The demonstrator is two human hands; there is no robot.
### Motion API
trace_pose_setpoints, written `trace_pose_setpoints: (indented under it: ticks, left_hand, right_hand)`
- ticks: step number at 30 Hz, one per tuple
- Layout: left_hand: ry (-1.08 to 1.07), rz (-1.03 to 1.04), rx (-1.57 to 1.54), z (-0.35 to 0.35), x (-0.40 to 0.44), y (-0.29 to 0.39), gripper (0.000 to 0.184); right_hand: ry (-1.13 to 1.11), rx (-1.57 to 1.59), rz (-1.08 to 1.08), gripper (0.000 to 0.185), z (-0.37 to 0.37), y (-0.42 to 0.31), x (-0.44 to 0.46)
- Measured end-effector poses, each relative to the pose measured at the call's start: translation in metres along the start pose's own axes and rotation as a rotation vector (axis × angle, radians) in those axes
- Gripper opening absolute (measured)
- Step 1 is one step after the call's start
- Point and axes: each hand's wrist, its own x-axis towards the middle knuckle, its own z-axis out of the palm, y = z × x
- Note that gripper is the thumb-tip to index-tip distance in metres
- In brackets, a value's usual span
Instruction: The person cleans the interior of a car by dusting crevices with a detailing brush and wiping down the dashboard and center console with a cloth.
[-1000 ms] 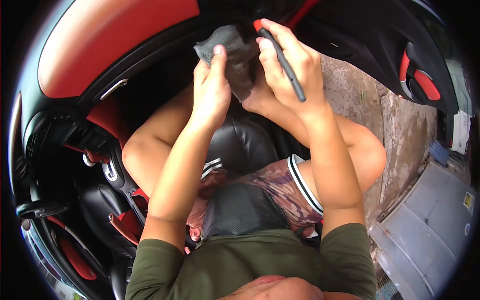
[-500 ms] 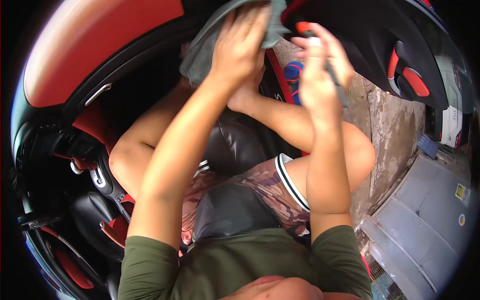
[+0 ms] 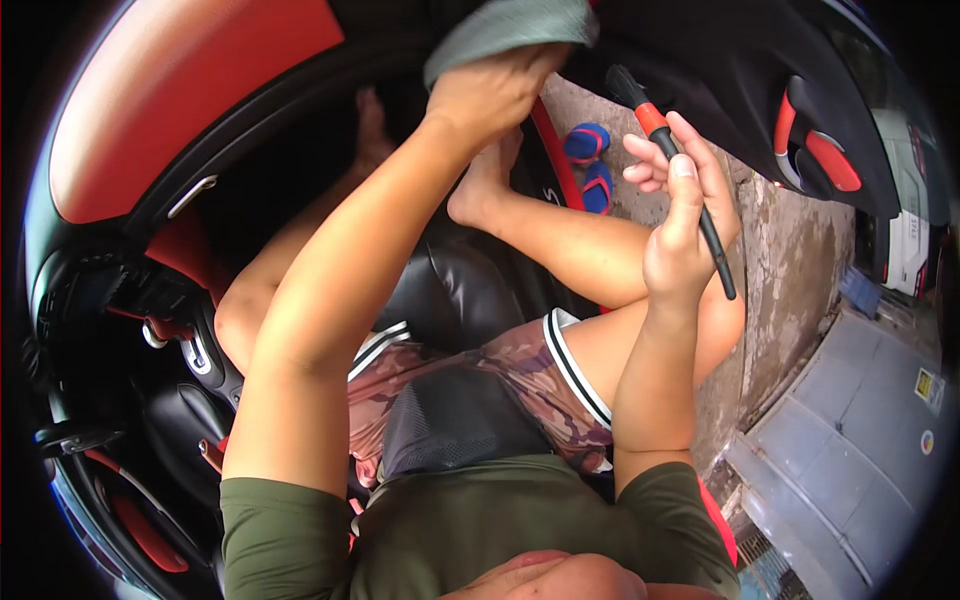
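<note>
At the top of the head view, my left hand (image 3: 492, 95) holds a grey-green cloth (image 3: 510, 35) spread over its fingers, near the black edge between dashboard and open door. My right hand (image 3: 690, 205) is raised to the right of it, gripping a black brush (image 3: 655, 122) with a red collar between thumb and fingers. The brush's dark bristles point up and left towards the door panel, and its handle end points down. Cloth and brush are apart. What the cloth touches is partly hidden.
Below my arms is a black leather seat (image 3: 455, 290) with my crossed legs. The open car door (image 3: 740, 100) is at upper right. Blue sandals (image 3: 587, 143) lie on the concrete ground (image 3: 790, 250). A grey plastic box (image 3: 850, 420) stands at lower right.
My left hand has moved up and right, and the crumpled cloth is now spread out. My right hand has moved right and down with the brush, whose bristles now show.
</note>
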Motion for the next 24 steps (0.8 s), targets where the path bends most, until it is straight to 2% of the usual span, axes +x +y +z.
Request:
trace_pose_setpoints:
  ticks: [1,2,5,6,8,9,11,14,19,20,23,24]
  left_hand:
    - [0.051,0.102,0.086,0.021,-0.004,-0.003,0.063]
    - [-0.112,0.046,-0.055,0.036,-0.011,-0.004,0.065]
    - [-0.005,0.128,0.053,0.016,0.009,-0.003,0.059]
    - [-0.165,-0.012,-0.095,-0.008,0.020,0.001,0.056]
    - [-0.234,-0.028,0.066,-0.060,0.066,-0.011,0.059]
    - [-0.546,-0.086,0.171,-0.092,0.094,-0.017,0.060]
    - [0.326,-0.013,-0.064,-0.098,0.114,-0.040,0.044]
    - [0.246,-0.007,-0.023,-0.105,0.110,-0.035,0.047]
    - [0.135,0.170,0.122,-0.088,0.058,-0.039,0.046]
    - [0.038,-0.018,-0.010,-0.056,0.030,-0.037,0.061]
    - [0.072,0.025,-0.013,-0.072,-0.003,-0.037,0.061]
    - [0.123,-0.036,-0.123,-0.084,-0.015,-0.032,0.064]
  right_hand:
    - [-0.003,0.000,-0.034,0.041,0.002,-0.003,0.002]
    - [-0.005,-0.004,-0.068,0.041,0.003,-0.004,0.002]
    - [-0.006,0.001,-0.110,0.041,-0.002,0.002,0.002]
    - [-0.001,0.007,-0.089,0.041,-0.005,0.006,0.000]
    - [-0.003,0.011,-0.042,0.041,-0.007,0.010,-0.004]
    - [-0.009,0.039,-0.030,0.039,-0.006,0.011,-0.003]
    - [-0.027,0.096,-0.021,0.037,-0.006,0.009,0.001]
    - [-0.043,0.141,-0.048,0.036,-0.003,0.003,0.002]
    - [-0.046,0.095,-0.039,0.041,-0.007,0.001,-0.008]
    - [-0.053,0.091,-0.041,0.041,-0.008,0.001,-0.009]
    - [-0.080,0.117,-0.034,0.040,-0.010,-0.003,-0.013]
    - [-0.085,0.130,-0.023,0.040,-0.010,-0.003,-0.015]
